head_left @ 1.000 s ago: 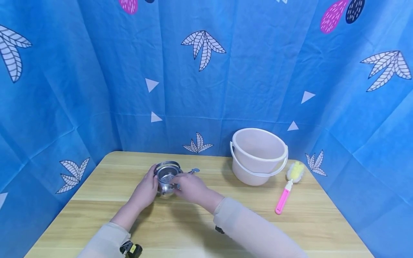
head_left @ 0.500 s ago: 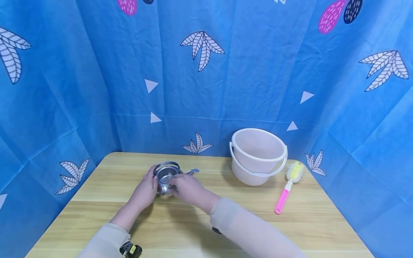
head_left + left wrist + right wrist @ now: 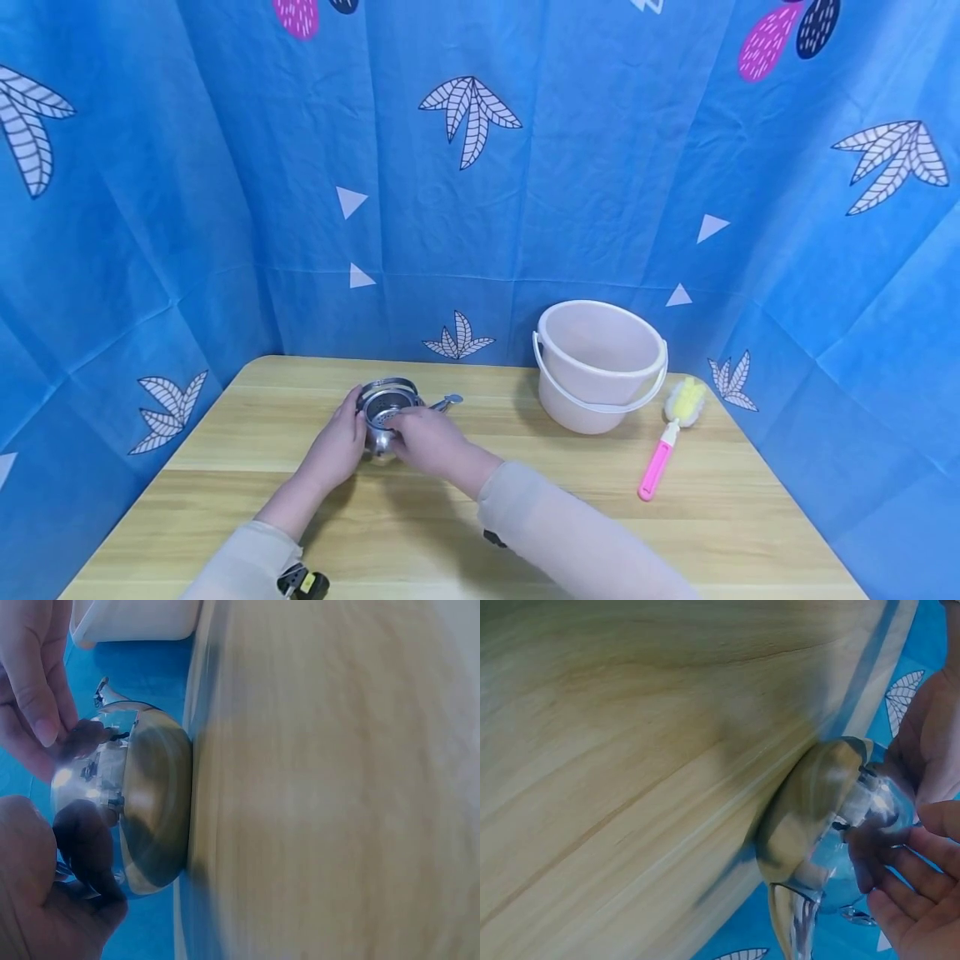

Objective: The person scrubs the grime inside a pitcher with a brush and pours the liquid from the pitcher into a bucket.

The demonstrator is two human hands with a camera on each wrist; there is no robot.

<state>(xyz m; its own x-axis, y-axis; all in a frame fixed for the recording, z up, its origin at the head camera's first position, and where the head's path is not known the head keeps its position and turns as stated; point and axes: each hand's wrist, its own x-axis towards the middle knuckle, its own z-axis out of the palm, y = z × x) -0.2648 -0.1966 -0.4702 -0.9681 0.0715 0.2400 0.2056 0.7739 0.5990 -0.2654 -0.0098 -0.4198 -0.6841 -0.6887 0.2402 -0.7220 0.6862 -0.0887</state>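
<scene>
Between left fingers [image 3: 358, 422], curled round side, and right fingers [image 3: 405, 422], bent at top, hold unclear: metal teapot [image 3: 159, 799].

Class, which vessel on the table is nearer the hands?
The metal teapot, held by the left hand; the white bucket stands apart, beside the brush.

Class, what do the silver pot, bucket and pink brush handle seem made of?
Silver pot: polished metal, perhaps stainless steel; its sides mirror the tabletop.
Bucket: probably plastic, matte-looking, with a smooth, pale wall.
Pink brush handle: likely smooth plastic, given its even colour.
</scene>
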